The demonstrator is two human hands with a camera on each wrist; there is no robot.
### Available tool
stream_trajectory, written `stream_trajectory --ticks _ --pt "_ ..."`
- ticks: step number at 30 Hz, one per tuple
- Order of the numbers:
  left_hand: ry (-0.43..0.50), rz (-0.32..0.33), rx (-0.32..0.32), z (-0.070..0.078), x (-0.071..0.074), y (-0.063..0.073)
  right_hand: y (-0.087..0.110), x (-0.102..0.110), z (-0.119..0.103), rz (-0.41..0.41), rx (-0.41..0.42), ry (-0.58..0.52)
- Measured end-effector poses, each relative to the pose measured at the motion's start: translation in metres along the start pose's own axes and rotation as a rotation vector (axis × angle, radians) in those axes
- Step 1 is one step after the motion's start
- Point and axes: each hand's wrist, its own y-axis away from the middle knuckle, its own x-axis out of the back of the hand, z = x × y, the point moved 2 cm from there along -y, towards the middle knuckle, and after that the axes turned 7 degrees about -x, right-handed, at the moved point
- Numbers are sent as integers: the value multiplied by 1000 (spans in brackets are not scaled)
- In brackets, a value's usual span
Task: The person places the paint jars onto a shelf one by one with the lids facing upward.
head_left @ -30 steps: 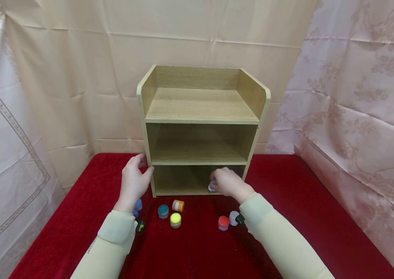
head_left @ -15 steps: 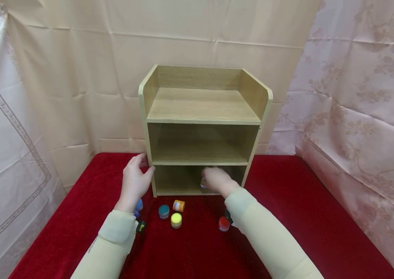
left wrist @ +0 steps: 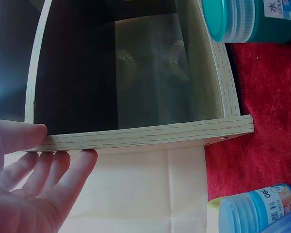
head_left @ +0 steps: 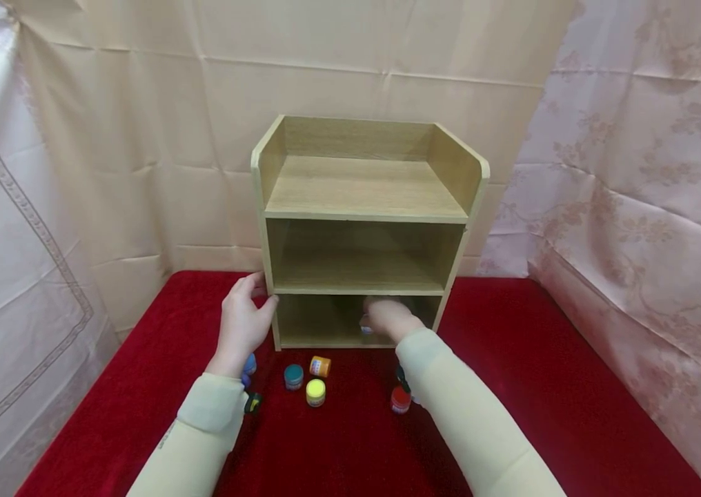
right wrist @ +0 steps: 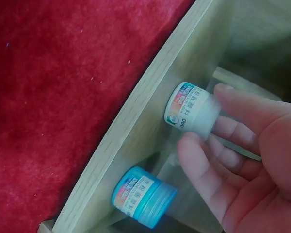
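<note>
We see 2 hands at a wooden shelf unit [head_left: 363, 183] of 3 levels, which stands on the worktop [head_left: 338, 442] covered with red cloth. The right hand [head_left: 390, 319] has its grip on the white paint jar [right wrist: 189, 108], with thumb and fingers around the cap end; this jar is in the lowest compartment [head_left: 313, 321], near the front edge, with its base toward the bottom board. Probably it is held by the cap so that the base remains free to meet the board; whether the board carries its weight, we cannot tell. Beside it, the light blue paint jar [right wrist: 143, 196] stands upright, nearer to the right side panel [head_left: 443, 255], and the gap between these 2 seems useful for the fingers. The left hand [head_left: 243, 323] grasps the left side panel [left wrist: 160, 133] at its front edge, thumb to 1 side and fingers to the other, most likely to steady the unit. On the cloth, the yellow paint jar [head_left: 316, 393] and the teal paint jar [head_left: 293, 377] stand upright, while the orange paint jar [head_left: 320, 366] lies on its side, so we judge that it could roll if touched. The red paint jar [head_left: 400, 400] is near the right wrist.
</note>
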Motion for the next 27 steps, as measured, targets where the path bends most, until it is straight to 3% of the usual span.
stream_trajectory --ticks 7,27 --pt "-4 0 -2 1 -1 -1 -3 3 4 -33 -36 -46" --pt "4 -5 7 2 0 0 -1 4 -1 -41 -36 13"
